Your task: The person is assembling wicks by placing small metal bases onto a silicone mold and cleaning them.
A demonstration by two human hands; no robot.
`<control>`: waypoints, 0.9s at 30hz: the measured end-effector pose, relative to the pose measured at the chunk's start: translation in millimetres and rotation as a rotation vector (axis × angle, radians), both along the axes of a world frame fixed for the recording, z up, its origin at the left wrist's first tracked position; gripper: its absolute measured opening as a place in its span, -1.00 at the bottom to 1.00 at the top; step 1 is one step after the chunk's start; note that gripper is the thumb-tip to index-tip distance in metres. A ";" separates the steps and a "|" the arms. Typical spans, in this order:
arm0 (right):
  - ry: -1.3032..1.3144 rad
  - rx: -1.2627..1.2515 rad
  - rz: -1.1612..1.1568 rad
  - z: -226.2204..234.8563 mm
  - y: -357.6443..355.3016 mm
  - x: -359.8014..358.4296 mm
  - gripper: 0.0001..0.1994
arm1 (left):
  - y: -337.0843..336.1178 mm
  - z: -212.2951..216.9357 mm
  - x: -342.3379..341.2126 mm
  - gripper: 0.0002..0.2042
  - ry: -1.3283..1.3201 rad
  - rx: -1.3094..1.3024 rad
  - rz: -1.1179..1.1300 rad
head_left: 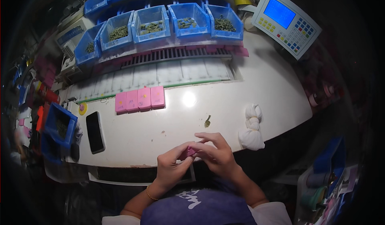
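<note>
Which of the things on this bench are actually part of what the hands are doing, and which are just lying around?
In use:
small pink piece, held between left hand and right hand
row of pink blocks
blue bins of small green parts
loose green part

Lying about:
black phone
knotted white cloth
control panel with blue screen

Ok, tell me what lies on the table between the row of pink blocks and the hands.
In the head view, only bare white table surface separates the pink blocks from the left hand and right hand; a small green piece lies off to the right.
</note>
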State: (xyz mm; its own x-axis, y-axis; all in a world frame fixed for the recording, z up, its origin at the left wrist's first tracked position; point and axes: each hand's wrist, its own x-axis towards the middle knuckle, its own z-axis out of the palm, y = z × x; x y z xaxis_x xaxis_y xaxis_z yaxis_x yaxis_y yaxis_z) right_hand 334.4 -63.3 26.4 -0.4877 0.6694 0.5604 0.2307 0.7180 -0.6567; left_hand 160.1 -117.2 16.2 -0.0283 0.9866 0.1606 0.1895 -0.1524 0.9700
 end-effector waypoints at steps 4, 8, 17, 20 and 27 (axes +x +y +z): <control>-0.035 0.170 -0.016 -4.0 4.3 -3.1 -0.64 | -0.1 2.8 -0.7 -0.66 0.076 0.005 0.023; 0.081 0.156 -0.079 -20.3 -3.8 -7.6 -0.70 | 0.6 9.3 2.6 -0.67 0.139 0.030 0.012; 0.155 -0.537 0.030 -0.3 -2.8 4.7 -0.67 | 2.9 3.2 -6.9 -0.69 0.186 0.141 -0.054; 0.130 -0.497 -0.109 -2.1 14.7 15.4 -0.67 | 5.7 4.9 -15.0 -0.76 0.068 -0.024 -0.008; -0.370 0.036 -0.254 -17.7 74.0 38.4 -0.64 | 18.6 -7.7 -71.1 -0.66 0.690 -0.060 0.366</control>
